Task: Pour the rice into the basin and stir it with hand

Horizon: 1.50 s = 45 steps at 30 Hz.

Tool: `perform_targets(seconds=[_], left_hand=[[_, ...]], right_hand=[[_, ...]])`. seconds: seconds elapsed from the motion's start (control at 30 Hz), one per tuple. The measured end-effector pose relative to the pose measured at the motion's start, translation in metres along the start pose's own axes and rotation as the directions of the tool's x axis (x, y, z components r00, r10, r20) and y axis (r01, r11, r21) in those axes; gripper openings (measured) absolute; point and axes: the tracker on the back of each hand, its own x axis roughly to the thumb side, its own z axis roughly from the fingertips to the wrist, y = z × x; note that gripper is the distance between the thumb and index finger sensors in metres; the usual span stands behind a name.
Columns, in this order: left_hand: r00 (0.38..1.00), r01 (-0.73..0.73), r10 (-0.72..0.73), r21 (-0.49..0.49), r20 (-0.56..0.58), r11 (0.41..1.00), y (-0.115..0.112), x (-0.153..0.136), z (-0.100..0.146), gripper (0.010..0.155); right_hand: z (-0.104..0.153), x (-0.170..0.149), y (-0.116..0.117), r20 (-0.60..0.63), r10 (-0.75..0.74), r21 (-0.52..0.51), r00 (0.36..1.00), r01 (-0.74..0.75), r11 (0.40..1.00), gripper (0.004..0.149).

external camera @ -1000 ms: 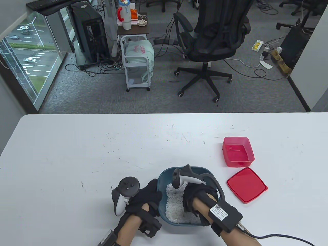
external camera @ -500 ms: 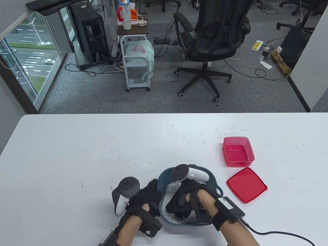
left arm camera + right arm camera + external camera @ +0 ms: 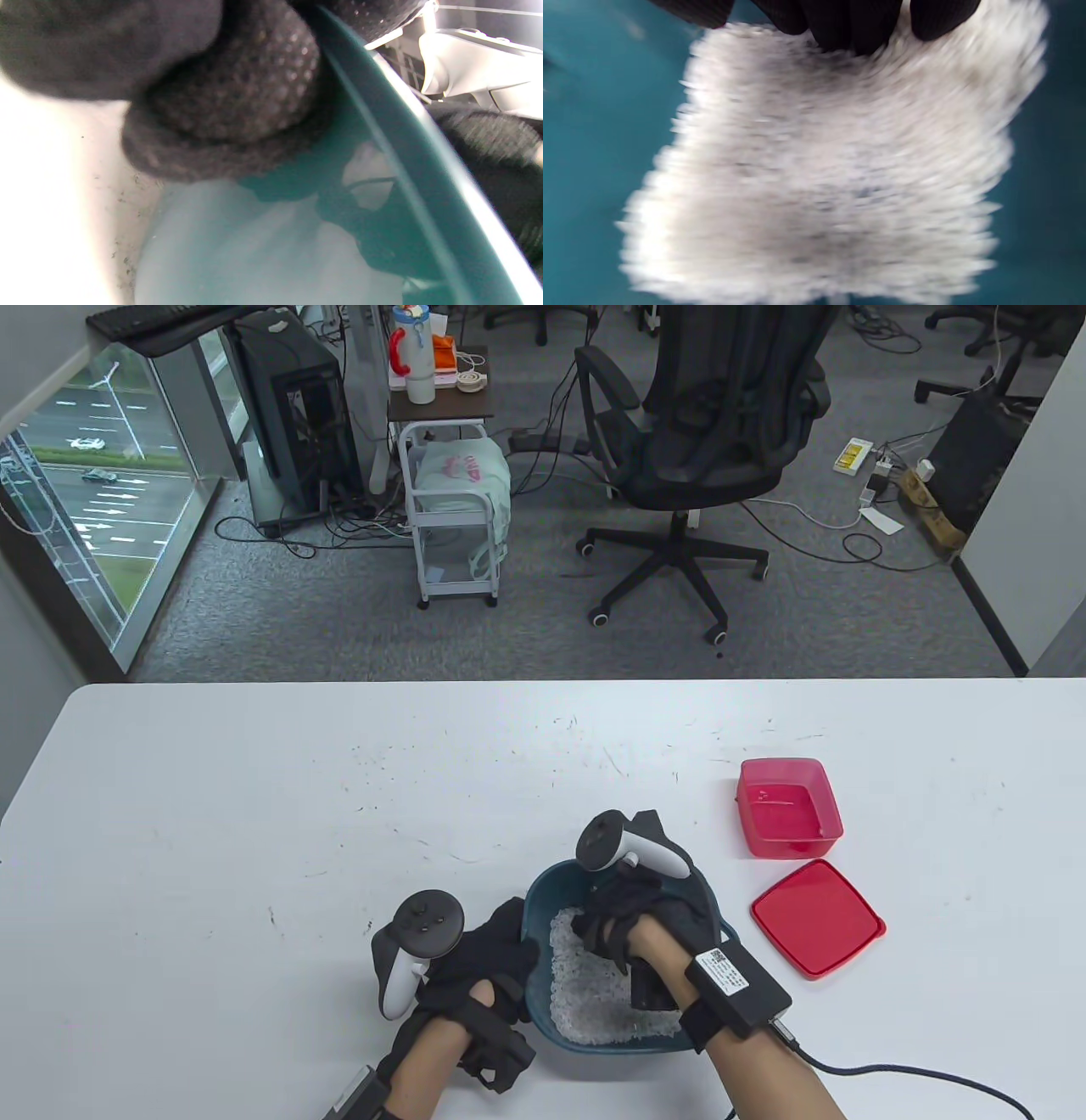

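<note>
A teal basin point(image 3: 612, 1046) stands at the table's near edge with white rice point(image 3: 585, 997) spread over its floor. My left hand point(image 3: 502, 952) grips the basin's left rim; in the left wrist view its gloved fingers point(image 3: 237, 97) clamp the teal rim point(image 3: 384, 127). My right hand point(image 3: 624, 929) is inside the basin on the far right side, fingers pointing down into the grains. In the right wrist view the black fingertips point(image 3: 840, 25) touch the top of the blurred rice point(image 3: 831, 169), with the teal basin floor point(image 3: 581, 127) around it.
An empty red container point(image 3: 827, 802) sits to the right of the basin, and its red lid point(image 3: 816, 918) lies flat just in front of it. A cable point(image 3: 899, 1073) trails from my right wrist toward the table's near right edge.
My right hand swept through the rice, from the basin's right side to its near left, then to the far right. The rice shifted with it. The left hand stayed on the rim.
</note>
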Motion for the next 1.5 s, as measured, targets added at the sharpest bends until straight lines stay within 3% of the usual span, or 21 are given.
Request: perform_targets(seconds=[0.13, 0.37, 0.53, 0.63, 0.73, 0.93, 1.1, 1.3, 1.37, 1.5], left_hand=[[1.000, -0.013, 0.013, 0.006, -0.009, 1.000, 0.000, 0.000, 0.000, 0.068], [1.000, -0.002, 0.002, 0.015, -0.011, 1.000, -0.002, 0.002, 0.001, 0.067], [1.000, -0.004, 0.004, 0.022, -0.017, 1.000, -0.002, 0.002, 0.001, 0.067], [1.000, -0.001, 0.002, 0.026, -0.019, 1.000, -0.002, 0.002, 0.001, 0.067], [1.000, 0.004, -0.004, 0.011, -0.010, 1.000, -0.002, 0.002, 0.001, 0.067], [1.000, 0.006, -0.006, -0.010, 0.005, 1.000, -0.001, 0.002, 0.000, 0.068], [1.000, 0.011, -0.011, -0.016, 0.009, 1.000, -0.001, 0.002, -0.001, 0.068], [1.000, 0.014, -0.013, -0.009, 0.007, 1.000, -0.001, 0.002, -0.001, 0.068], [1.000, 0.009, -0.009, -0.002, 0.004, 1.000, -0.001, 0.002, -0.001, 0.067], [1.000, 0.010, -0.010, 0.001, 0.001, 1.000, -0.001, 0.002, -0.001, 0.067]], right_hand=[[0.008, -0.002, 0.013, -0.083, 0.163, 0.018, 0.983, -0.162, 0.987, 0.067], [0.015, 0.010, 0.042, -0.026, 0.278, 0.165, 0.960, -0.270, 0.949, 0.066], [0.018, 0.018, 0.047, 0.226, 0.076, 0.257, 0.971, -0.134, 0.957, 0.066], [0.019, 0.023, 0.044, 0.377, -0.113, 0.323, 0.919, -0.016, 0.946, 0.066], [0.013, 0.026, 0.044, 0.430, -0.324, 0.440, 0.843, 0.118, 0.890, 0.068], [0.002, 0.020, 0.025, 0.408, -0.387, 0.379, 0.827, 0.232, 0.896, 0.070], [-0.007, 0.016, 0.011, 0.342, -0.344, 0.202, 0.874, 0.290, 0.936, 0.069], [-0.002, 0.001, 0.000, 0.094, -0.095, -0.004, 0.991, 0.096, 0.995, 0.065], [0.000, -0.003, 0.002, 0.026, -0.003, -0.023, 1.000, 0.004, 1.000, 0.065], [0.004, -0.005, 0.014, -0.104, 0.184, 0.047, 0.977, -0.180, 0.982, 0.064]])
